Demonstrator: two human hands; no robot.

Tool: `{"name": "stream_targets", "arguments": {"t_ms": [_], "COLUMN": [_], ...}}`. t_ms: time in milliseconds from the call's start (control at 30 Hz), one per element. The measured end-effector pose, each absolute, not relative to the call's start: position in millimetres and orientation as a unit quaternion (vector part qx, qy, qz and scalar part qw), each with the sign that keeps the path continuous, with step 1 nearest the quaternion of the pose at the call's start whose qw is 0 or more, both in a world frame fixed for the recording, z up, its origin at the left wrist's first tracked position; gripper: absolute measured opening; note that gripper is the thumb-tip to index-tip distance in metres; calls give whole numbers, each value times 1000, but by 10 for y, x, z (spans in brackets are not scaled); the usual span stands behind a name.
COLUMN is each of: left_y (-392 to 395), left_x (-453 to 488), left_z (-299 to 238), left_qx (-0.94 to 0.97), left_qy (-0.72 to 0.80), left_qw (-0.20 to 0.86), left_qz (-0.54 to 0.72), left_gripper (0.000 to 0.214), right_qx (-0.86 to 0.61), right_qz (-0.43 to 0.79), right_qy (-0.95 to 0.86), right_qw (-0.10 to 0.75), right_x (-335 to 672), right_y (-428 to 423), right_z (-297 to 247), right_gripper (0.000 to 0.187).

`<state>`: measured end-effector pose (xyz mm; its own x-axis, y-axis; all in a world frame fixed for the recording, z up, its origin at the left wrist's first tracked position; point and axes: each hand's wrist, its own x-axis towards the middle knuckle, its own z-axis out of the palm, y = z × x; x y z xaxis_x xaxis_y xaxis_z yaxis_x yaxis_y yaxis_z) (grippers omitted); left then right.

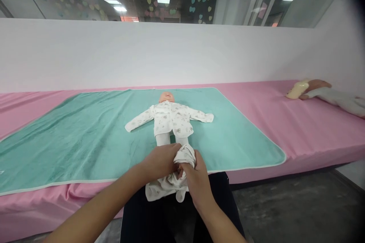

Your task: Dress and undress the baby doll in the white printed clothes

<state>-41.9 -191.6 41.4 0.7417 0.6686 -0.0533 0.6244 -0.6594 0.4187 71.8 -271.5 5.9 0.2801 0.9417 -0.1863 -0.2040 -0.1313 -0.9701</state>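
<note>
On its back on a teal blanket lies a baby doll, arms spread, feet end towards me. It wears a white printed jacket, and its legs look white. Just below those legs my left hand is closed on a bunched white baby garment, probably trousers. From the other side my right hand also grips this gathered cloth, thumb pressed inward. A bit of skin-coloured surface shows between the hands; whether it is a doll's foot or my fingertips is unclear. Part of the garment hangs over my lap.
Pink sheeting covers the bench under the blanket. At the far right lies a pale yellow object against a skin-coloured shape with white cloth. A white wall with glass above stands behind. Dark floor shows at lower right.
</note>
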Motion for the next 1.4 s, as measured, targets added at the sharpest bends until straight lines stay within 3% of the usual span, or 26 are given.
{"name": "stream_targets", "arguments": {"t_ms": [200, 500, 767, 933, 1133, 1233, 1400], "left_y": [-1896, -1965, -1966, -1929, -1920, -1864, -1678], "left_x": [-423, -350, -413, -401, -467, -506, -667], "left_z": [343, 188, 191, 240, 282, 304, 494], "left_qx": [953, 950, 889, 895, 838, 789, 786], "left_qy": [283, 270, 407, 409, 400, 406, 376], "left_qw": [108, 157, 196, 136, 316, 414, 481], "left_qz": [-28, -10, 66, 119, 194, 206, 98], "left_gripper": [13, 11, 16, 26, 50, 37, 31], "right_qx": [-654, -675, -546, -526, -386, -365, -423], "right_qz": [458, 322, 348, 444, 615, 643, 542], "right_qy": [-326, -486, -615, -511, -344, -387, -596], "right_qw": [507, 452, 451, 515, 595, 551, 414], "right_x": [817, 1081, 1352, 1363, 1313, 1420, 1734], "right_y": [-3029, -3053, -2720, -2431, -2262, -2134, -1919], "right_z": [46, -353, -215, -290, -455, -445, -298], "right_gripper": [17, 29, 27, 20, 28, 27, 25]}}
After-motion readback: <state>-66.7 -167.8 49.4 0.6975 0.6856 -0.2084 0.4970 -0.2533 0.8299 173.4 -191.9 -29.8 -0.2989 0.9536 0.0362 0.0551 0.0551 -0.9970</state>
